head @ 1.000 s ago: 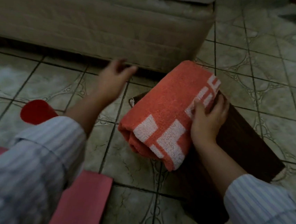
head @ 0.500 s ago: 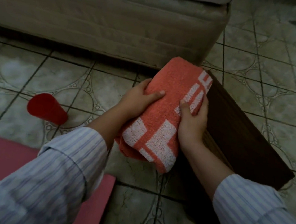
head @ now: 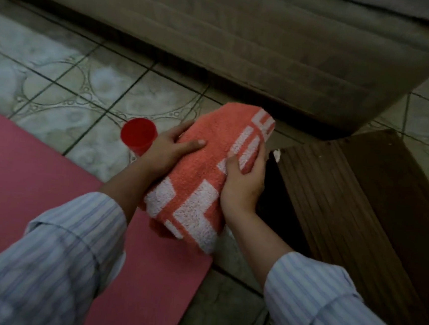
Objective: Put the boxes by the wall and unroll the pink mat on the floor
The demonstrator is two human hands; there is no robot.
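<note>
The tiled floor [head: 89, 92] carries everything. A beige upholstered base [head: 246, 34] spans the far side. The pink mat [head: 22, 183] lies flat on the floor at the near left, its corner reaching under the towel. A dark wooden box [head: 361, 202] stands on the floor at the right, near the base's corner. A rolled orange-and-white towel [head: 206, 177] is held above the floor; the left hand [head: 170, 150] and right hand [head: 245, 181] both clamp its sides. A red cup [head: 138, 136] sits just beyond the mat's far edge, beside the left hand.

Both hands, left hand [head: 169, 148] and right hand [head: 242, 184], grip a rolled towel [head: 208, 161], seemingly above the pink mat [head: 36, 179].
</note>
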